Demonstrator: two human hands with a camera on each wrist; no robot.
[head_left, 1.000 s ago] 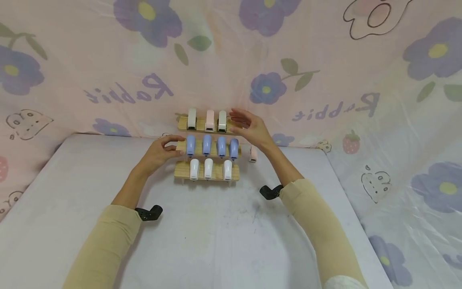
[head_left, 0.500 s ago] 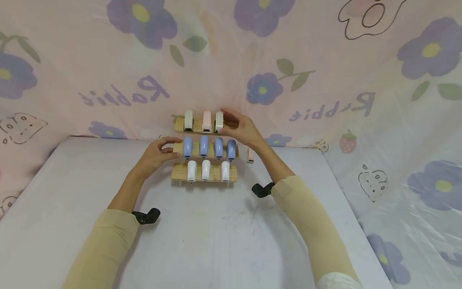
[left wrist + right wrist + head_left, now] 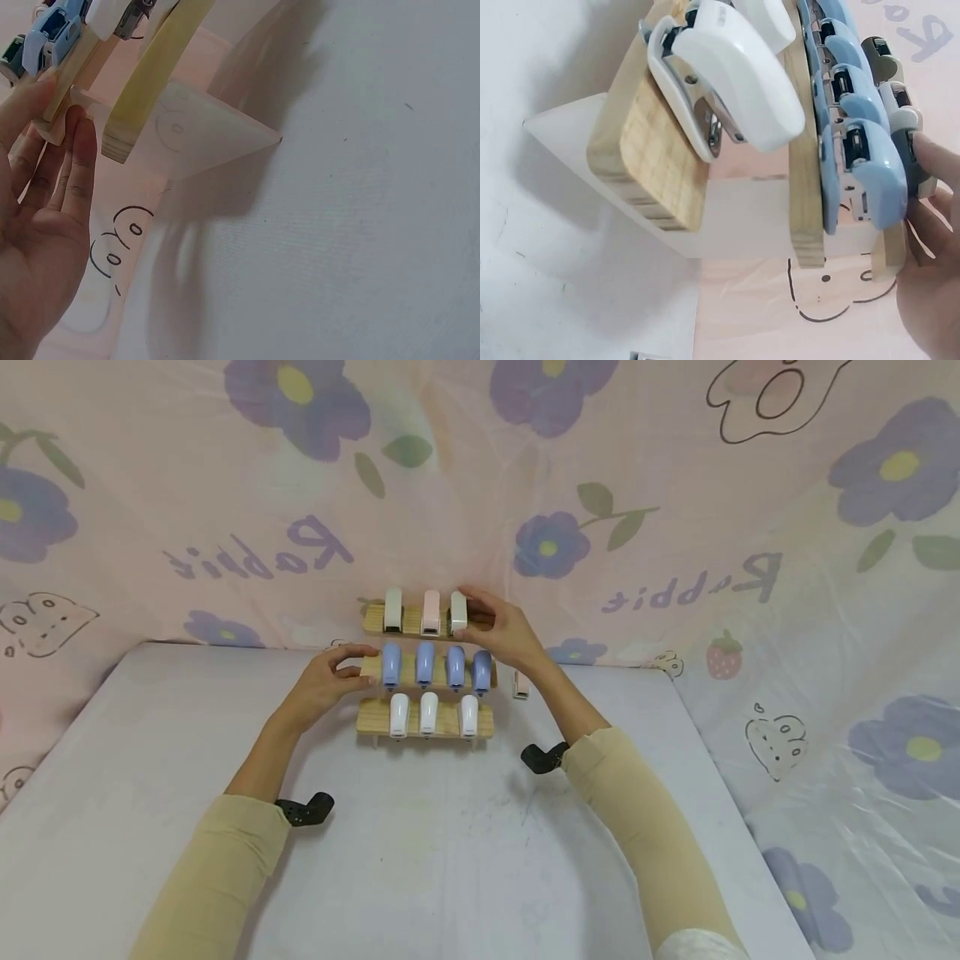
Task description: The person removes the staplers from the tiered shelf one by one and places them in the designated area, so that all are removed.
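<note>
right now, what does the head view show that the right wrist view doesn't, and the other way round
Only the head view: the left hand pinching the end of the middle shelf, both sleeves, and the strawberry print on the backdrop.

Only the right wrist view: the broad face of the pale side panel and a close, side-on look at the blue staplers.

Both: the right hand holding a grey-green stapler, plus blue and white staplers.

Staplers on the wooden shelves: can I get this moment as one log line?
left hand: grips middle shelf | right hand: holds rightmost pale green stapler at top shelf | pink stapler: on table
</note>
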